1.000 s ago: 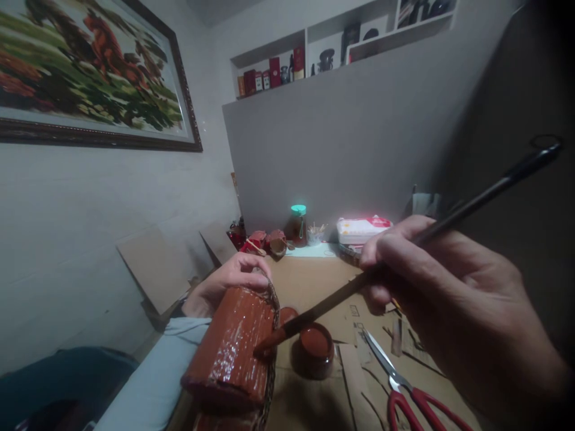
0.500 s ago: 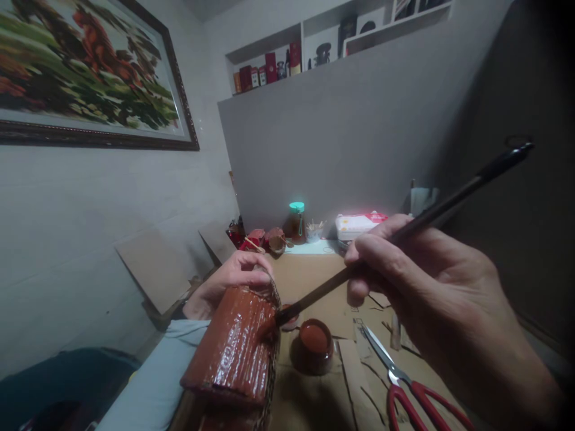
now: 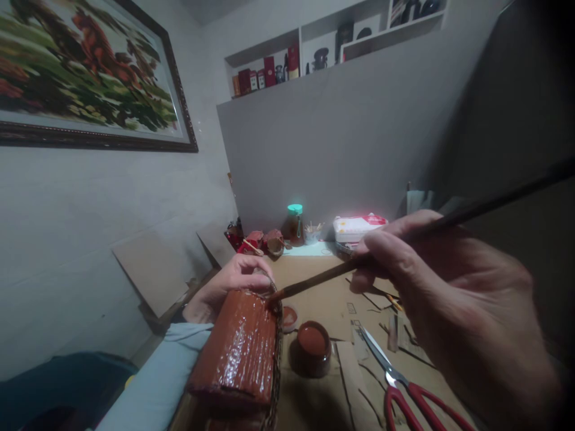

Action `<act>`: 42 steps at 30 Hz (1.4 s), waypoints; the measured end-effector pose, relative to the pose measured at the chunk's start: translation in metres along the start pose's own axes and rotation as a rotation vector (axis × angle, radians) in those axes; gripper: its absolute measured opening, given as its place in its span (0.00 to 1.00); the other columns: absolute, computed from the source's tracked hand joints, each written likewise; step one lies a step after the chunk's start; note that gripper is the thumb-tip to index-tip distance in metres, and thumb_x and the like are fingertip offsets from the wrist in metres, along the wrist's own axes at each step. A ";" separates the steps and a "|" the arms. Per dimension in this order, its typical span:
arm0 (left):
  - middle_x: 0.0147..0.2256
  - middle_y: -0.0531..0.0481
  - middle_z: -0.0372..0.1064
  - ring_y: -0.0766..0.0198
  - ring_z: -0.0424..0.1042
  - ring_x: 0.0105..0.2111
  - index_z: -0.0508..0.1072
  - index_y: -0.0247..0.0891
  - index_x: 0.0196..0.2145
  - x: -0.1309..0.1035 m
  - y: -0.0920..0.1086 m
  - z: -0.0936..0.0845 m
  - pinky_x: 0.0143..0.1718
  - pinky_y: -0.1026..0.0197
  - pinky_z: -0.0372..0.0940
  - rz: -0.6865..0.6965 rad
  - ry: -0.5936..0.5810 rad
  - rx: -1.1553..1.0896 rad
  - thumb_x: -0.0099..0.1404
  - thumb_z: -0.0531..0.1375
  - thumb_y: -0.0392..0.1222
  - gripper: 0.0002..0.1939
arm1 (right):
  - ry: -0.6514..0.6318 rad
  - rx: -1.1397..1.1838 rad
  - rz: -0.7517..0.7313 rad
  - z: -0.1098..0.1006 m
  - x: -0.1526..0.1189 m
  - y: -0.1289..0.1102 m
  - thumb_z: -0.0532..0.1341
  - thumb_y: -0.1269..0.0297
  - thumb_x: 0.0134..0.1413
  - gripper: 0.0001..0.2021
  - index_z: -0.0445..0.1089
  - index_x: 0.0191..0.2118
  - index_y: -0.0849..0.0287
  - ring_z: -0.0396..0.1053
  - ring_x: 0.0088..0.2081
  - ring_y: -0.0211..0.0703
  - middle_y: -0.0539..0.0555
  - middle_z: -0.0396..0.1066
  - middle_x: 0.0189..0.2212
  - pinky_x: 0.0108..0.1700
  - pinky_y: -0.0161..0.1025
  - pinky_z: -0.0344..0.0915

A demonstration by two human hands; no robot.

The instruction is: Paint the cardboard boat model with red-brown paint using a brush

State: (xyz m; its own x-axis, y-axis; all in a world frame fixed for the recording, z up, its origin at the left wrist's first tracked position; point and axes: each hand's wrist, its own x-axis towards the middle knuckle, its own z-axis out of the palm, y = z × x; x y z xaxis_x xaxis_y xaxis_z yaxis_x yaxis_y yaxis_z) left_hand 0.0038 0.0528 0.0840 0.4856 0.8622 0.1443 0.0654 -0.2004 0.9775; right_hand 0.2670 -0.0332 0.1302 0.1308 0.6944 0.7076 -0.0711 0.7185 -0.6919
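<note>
Right hand (image 3: 449, 293): fingers closed around 1 long dark brush (image 3: 332, 274), tip at the upper right edge of a glossy red-brown ridged piece (image 3: 238, 347). Left hand (image 3: 236, 278): thumb and fingers pinched at the piece's far end. Piece tilted, left of 1 open jar (image 3: 313, 347) of red-brown liquid. Red-handled scissors (image 3: 395, 374), blades slightly apart, right of jar. Farther: green-lidded bottle (image 3: 295, 226), white-and-red packet (image 3: 359, 228).

Right hand (image 3: 449, 287), right of frame: fingers curled, thumb pressed to forefinger, wrist at lower right. Left hand (image 3: 238, 276), below centre-left: thumb and fingers pinched.
</note>
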 end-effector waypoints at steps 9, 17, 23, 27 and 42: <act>0.24 0.50 0.73 0.68 0.67 0.23 0.80 0.35 0.27 0.003 -0.007 -0.001 0.28 0.64 0.62 -0.012 0.000 -0.014 0.51 0.73 0.46 0.13 | 0.067 0.043 0.092 -0.009 -0.003 0.004 0.69 0.56 0.60 0.09 0.75 0.35 0.54 0.74 0.32 0.42 0.52 0.75 0.32 0.30 0.33 0.70; 0.22 0.52 0.72 0.70 0.65 0.21 0.80 0.35 0.27 0.001 -0.005 0.015 0.27 0.65 0.61 0.017 0.027 -0.041 0.52 0.72 0.44 0.10 | -0.132 0.060 0.162 -0.007 0.000 0.000 0.68 0.57 0.60 0.11 0.74 0.31 0.57 0.71 0.24 0.33 0.50 0.74 0.28 0.28 0.27 0.70; 0.24 0.51 0.73 0.69 0.67 0.24 0.80 0.35 0.28 0.002 -0.005 0.015 0.29 0.64 0.60 0.035 0.027 0.007 0.52 0.72 0.44 0.10 | -0.041 0.036 0.156 -0.004 0.001 0.006 0.70 0.58 0.58 0.10 0.74 0.33 0.58 0.73 0.26 0.35 0.53 0.77 0.32 0.31 0.29 0.71; 0.26 0.51 0.73 0.68 0.68 0.27 0.81 0.35 0.28 0.002 -0.010 0.012 0.31 0.64 0.60 0.052 0.025 0.038 0.52 0.73 0.44 0.10 | 0.044 0.001 0.136 -0.008 -0.001 0.010 0.71 0.55 0.57 0.11 0.75 0.36 0.57 0.74 0.29 0.39 0.53 0.77 0.31 0.34 0.31 0.71; 0.24 0.53 0.72 0.70 0.66 0.24 0.80 0.35 0.28 0.002 -0.004 0.019 0.30 0.66 0.61 0.027 -0.009 0.055 0.52 0.72 0.44 0.10 | -0.244 0.129 0.207 0.002 -0.006 0.002 0.65 0.58 0.65 0.10 0.70 0.33 0.55 0.74 0.25 0.35 0.47 0.73 0.21 0.31 0.27 0.73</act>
State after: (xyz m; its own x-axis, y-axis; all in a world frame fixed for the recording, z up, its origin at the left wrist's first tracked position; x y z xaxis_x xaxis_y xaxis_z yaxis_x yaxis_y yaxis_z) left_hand 0.0216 0.0466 0.0773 0.4955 0.8521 0.1687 0.1003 -0.2490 0.9633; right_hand 0.2644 -0.0357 0.1244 -0.1385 0.8037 0.5787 -0.1980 0.5500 -0.8113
